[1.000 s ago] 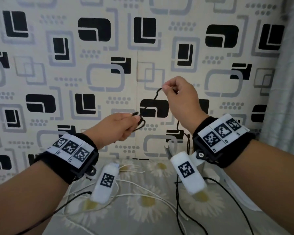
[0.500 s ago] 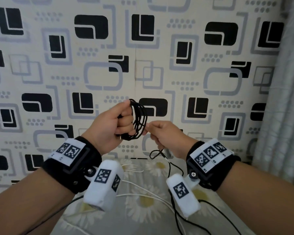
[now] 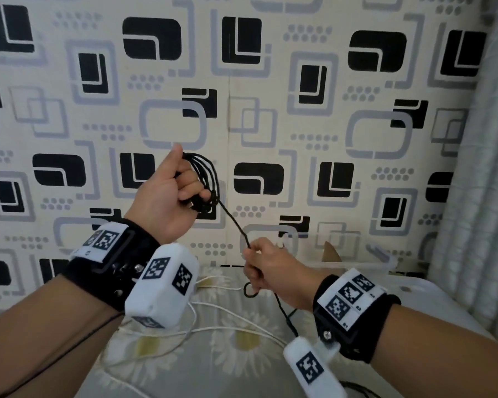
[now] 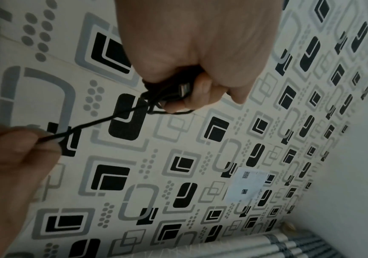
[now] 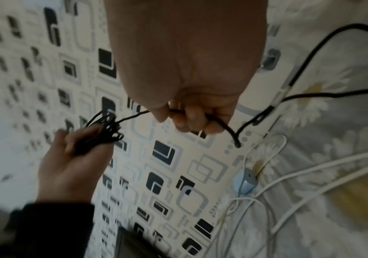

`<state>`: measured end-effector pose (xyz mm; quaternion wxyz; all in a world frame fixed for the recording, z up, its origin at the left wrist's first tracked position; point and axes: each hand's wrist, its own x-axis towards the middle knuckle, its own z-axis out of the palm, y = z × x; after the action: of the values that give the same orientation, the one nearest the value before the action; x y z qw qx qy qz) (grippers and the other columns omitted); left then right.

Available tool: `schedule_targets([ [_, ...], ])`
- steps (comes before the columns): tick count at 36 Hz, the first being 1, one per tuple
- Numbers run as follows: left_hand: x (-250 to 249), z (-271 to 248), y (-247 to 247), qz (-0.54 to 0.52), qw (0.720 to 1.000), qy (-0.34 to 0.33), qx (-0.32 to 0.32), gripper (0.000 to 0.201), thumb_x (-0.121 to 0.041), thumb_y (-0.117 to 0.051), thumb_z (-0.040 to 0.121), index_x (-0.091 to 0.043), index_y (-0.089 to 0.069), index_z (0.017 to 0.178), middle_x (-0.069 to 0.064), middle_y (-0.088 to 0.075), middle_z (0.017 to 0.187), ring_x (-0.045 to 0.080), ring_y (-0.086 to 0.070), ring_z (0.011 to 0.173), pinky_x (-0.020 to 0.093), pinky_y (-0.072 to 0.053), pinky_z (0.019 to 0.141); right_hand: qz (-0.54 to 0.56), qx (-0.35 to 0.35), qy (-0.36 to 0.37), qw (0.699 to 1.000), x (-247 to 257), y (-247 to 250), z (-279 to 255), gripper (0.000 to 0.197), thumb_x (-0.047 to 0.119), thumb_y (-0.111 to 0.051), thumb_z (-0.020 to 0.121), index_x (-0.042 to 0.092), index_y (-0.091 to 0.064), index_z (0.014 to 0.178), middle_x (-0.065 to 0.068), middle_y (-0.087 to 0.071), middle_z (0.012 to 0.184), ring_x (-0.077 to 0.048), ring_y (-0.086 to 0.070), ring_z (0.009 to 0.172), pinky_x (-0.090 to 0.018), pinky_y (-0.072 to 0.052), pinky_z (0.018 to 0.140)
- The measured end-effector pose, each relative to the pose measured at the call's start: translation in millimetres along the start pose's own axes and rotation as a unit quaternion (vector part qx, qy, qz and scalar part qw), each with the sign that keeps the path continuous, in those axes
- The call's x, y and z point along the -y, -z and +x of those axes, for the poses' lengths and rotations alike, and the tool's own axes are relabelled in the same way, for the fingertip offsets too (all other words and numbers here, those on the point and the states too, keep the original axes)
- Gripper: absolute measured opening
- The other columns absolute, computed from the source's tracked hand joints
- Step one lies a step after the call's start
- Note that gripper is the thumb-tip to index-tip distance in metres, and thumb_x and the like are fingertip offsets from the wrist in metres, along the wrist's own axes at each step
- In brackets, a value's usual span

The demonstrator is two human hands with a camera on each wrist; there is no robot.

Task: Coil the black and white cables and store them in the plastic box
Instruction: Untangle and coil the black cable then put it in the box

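My left hand [image 3: 184,185] is raised in front of the wall and grips a bundle of loops of the black cable [image 3: 206,182]; its metal plug [image 4: 184,89] shows between the fingers in the left wrist view. A taut strand [image 3: 233,222] runs down-right to my right hand [image 3: 259,262], which pinches it just above the bed. Below that hand the black cable [image 5: 233,134] hangs in a small loop and trails away. The white cable [image 3: 227,326] lies loose on the floral sheet. A clear plastic box [image 3: 342,254] stands at the back right against the wall.
The patterned wall [image 3: 299,124] is close behind both hands. A floral bedsheet [image 3: 213,369] covers the surface below. A grey curtain [image 3: 477,196] hangs at the right. A pale blue plug [image 5: 244,181] of the white cable lies by the wall.
The left hand has lifted the coiled bundle higher. The right hand has dropped down and to the right, drawing a straight strand of black cable out from the coil.
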<state>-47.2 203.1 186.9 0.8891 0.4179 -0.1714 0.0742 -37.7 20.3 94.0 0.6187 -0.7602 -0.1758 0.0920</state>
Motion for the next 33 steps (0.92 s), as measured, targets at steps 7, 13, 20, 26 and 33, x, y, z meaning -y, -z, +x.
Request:
schedule_targets([
  [7, 6, 9, 15, 0.002, 1.000, -0.011, -0.024, 0.037, -0.037, -0.038, 0.102, -0.020, -0.043, 0.070, -0.008, -0.026, 0.055, 0.009, -0.028, 0.044, 0.025, -0.036, 0.064, -0.297, 0.007, 0.131, 0.946, 3, -14, -10, 0.008, 0.018, -0.037, 0.103, 0.019, -0.043, 0.108, 0.001, -0.045, 0.071, -0.014, -0.040, 0.060, -0.025, -0.035, 0.054],
  [13, 20, 13, 31, 0.102, 0.994, -0.020, -0.032, 0.036, -0.035, -0.036, 0.104, -0.018, -0.043, 0.073, -0.007, -0.031, 0.054, 0.009, -0.032, 0.047, 0.026, -0.030, 0.065, -0.414, 0.001, 0.204, 0.887, 16, -16, -14, 0.024, 0.018, -0.044, 0.101, 0.017, -0.051, 0.124, 0.001, -0.056, 0.094, -0.020, -0.052, 0.083, -0.028, -0.039, 0.071],
  [20, 30, 7, 31, 0.203, 0.979, -0.009, -0.004, 0.033, -0.030, -0.035, 0.105, -0.019, -0.037, 0.074, -0.006, -0.033, 0.059, 0.010, -0.033, 0.054, 0.025, -0.028, 0.062, -0.511, 0.030, 0.260, 0.818, 23, -21, -15, 0.032, 0.018, -0.042, 0.101, 0.015, -0.054, 0.130, -0.008, -0.058, 0.118, -0.029, -0.056, 0.107, -0.044, -0.047, 0.088],
  [26, 41, -10, 22, 0.458, 0.886, -0.046, 0.048, 0.031, -0.031, -0.034, 0.104, -0.011, -0.037, 0.081, -0.001, -0.040, 0.065, 0.006, -0.041, 0.054, 0.015, -0.038, 0.055, -0.555, -0.018, 0.332, 0.763, 42, -14, -16, 0.028, 0.016, -0.044, 0.100, 0.014, -0.063, 0.121, -0.004, -0.057, 0.103, -0.029, -0.058, 0.088, -0.039, -0.046, 0.066],
  [33, 44, -21, 14, 0.517, 0.852, -0.002, 0.080, 0.052, -0.051, -0.029, 0.101, -0.011, -0.057, 0.084, 0.001, -0.058, 0.075, 0.012, -0.053, 0.071, 0.030, -0.044, 0.077, -0.550, -0.029, 0.351, 0.757, 55, -11, -12, 0.023, 0.017, -0.050, 0.097, 0.015, -0.068, 0.111, -0.003, -0.060, 0.112, -0.026, -0.061, 0.093, -0.044, -0.051, 0.074],
])
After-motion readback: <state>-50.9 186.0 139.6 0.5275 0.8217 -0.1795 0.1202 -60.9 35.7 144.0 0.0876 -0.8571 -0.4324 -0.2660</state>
